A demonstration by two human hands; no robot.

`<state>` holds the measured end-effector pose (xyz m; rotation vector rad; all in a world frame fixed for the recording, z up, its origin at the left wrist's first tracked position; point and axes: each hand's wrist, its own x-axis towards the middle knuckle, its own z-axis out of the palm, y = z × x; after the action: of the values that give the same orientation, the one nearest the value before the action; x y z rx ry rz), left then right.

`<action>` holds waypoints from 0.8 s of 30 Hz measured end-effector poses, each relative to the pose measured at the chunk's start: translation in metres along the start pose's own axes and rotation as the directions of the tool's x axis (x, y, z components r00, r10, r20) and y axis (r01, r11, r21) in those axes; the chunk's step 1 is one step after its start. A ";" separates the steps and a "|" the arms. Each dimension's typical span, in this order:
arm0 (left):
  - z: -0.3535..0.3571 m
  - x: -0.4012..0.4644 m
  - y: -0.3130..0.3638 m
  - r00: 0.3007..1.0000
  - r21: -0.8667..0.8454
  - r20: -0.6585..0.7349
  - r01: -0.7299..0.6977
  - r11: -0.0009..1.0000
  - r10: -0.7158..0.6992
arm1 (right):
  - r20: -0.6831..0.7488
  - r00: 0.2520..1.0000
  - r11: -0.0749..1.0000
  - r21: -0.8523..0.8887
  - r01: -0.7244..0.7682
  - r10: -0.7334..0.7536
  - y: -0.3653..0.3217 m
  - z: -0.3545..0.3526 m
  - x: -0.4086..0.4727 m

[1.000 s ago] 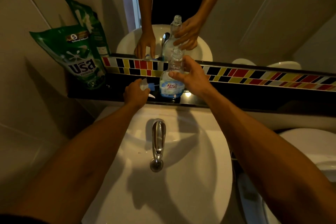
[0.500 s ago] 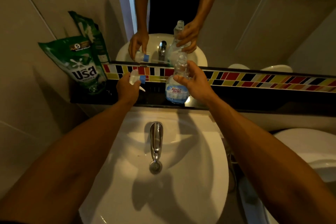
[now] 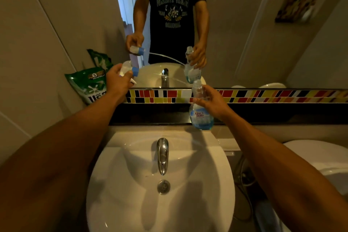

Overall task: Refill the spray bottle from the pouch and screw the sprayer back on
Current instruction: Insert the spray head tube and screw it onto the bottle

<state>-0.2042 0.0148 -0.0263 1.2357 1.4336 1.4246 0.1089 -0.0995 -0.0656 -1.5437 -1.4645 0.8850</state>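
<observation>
My right hand (image 3: 211, 102) grips the neck of a clear spray bottle (image 3: 200, 118) with a blue label and a little blue liquid at its bottom. It is held in the air, tilted, above the sink's back edge, and its mouth is uncovered. My left hand (image 3: 117, 81) holds the white and blue sprayer head (image 3: 130, 68) up in front of the mirror, with its thin dip tube trailing towards the bottle. A green refill pouch (image 3: 88, 84) leans upright against the left wall on the dark ledge, partly hidden by my left arm.
A white basin (image 3: 131, 203) with a chrome tap (image 3: 162, 153) and a drain lies below my hands. A dark ledge (image 3: 160, 115) with a coloured tile strip runs under the mirror. A white toilet (image 3: 320, 158) stands at the right.
Both hands have risen. The bottle has left the ledge and hangs tilted in my right hand. My left hand has lifted the sprayer head higher and away from the bottle.
</observation>
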 end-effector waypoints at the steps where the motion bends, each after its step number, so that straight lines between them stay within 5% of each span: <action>1: -0.003 0.003 0.008 1.000 0.009 -0.005 -0.014 1.000 0.014 | -0.007 1.000 1.000 -0.024 -0.008 0.008 0.001 0.000 -0.003; 12: -0.023 -0.002 0.058 0.993 -0.121 0.110 -0.037 0.992 0.050 | -0.004 0.993 0.986 -0.123 -0.116 0.116 0.000 0.007 -0.031; 24: -0.031 -0.024 0.068 0.954 -0.072 0.284 -0.073 0.995 0.091 | 0.052 0.994 0.981 -0.174 -0.080 0.091 -0.010 0.025 -0.039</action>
<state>-0.2199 -0.0218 0.0407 1.4126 1.1452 1.2710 0.0790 -0.1363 -0.0686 -1.7311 -1.5611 0.8808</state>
